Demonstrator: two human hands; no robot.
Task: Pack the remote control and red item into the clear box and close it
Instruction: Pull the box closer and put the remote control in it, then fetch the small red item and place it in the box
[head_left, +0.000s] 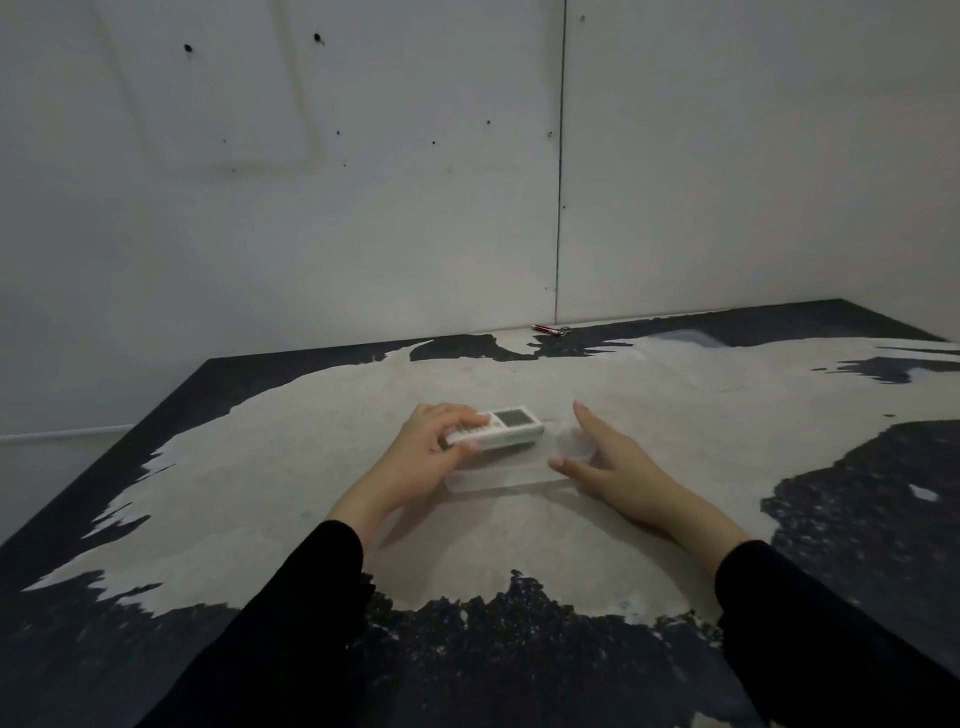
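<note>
The white remote control (496, 428) is clamped at its keypad end by the fingers of the left hand (434, 441) and held just above the open clear box (511, 475), which lies on the worn table (519, 540). The right hand (605, 457) is spread open, grasping nothing, against the box's right end — a brace best kept while the remote is lowered flat, long axis matched to the box. The red item (544, 328) lies well apart at the table's far edge beside the wall; what appears to be the clear lid (691, 358) — only faintly visible — rests far right.
</note>
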